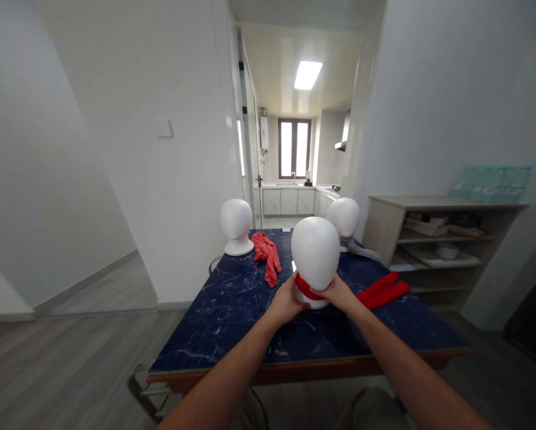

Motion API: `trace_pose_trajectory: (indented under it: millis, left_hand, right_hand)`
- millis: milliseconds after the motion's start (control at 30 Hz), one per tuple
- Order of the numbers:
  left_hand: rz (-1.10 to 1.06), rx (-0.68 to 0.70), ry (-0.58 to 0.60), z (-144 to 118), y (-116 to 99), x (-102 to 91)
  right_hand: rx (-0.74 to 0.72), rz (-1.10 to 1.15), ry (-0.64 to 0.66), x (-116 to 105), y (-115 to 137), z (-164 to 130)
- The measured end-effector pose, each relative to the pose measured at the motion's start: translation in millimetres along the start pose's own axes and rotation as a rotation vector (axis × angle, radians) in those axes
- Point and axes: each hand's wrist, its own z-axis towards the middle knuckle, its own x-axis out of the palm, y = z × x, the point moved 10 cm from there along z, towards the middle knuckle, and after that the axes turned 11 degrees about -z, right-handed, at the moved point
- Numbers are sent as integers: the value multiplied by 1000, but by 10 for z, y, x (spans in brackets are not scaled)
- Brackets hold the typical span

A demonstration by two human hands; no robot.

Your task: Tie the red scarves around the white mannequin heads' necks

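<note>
A white foam mannequin head (315, 252) stands on the dark blue marble table (232, 310) in front of me. A red scarf (382, 289) is wound round its neck, and its loose end trails to the right across the tabletop. My left hand (287, 300) grips the scarf at the left side of the neck. My right hand (337, 293) grips it at the right side of the neck. Both arms reach forward from the bottom of the view.
Two more white mannequin heads stand at the table's far end, one left (236, 224) and one right (345, 218) with a grey scarf (361, 249). A coral cloth (268, 254) lies between them. A wooden shelf unit (433, 239) stands to the right. A kitchen doorway opens behind.
</note>
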Motion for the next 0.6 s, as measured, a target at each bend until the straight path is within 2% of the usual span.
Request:
trace_pose_trajectory:
  millis: [100,200,300,367,433,533,600]
  left_hand:
    - [101,114,86,-4,-46,42]
    - [190,151,131,6,0,50]
    - [303,170,202,4,37,123]
    - [367,184,216,-3,43,153]
    - [405,165,175,-2,63,126]
    - [420,117,114,-2,107,71]
    - [432,106,114,-7,116,73]
  right_hand:
    - [-86,-22,-186,3,92,36]
    - [-93,-27,-254,-7,54,23]
    - [-95,-45,-302,-142,-52,-8]
    - [-86,-77,-324,-310,-175,5]
    - [-55,-110,-345,-543,-345,58]
    - [23,-139,-401,-1013,-633,179]
    - [76,-150,-436,-1361,-794,263]
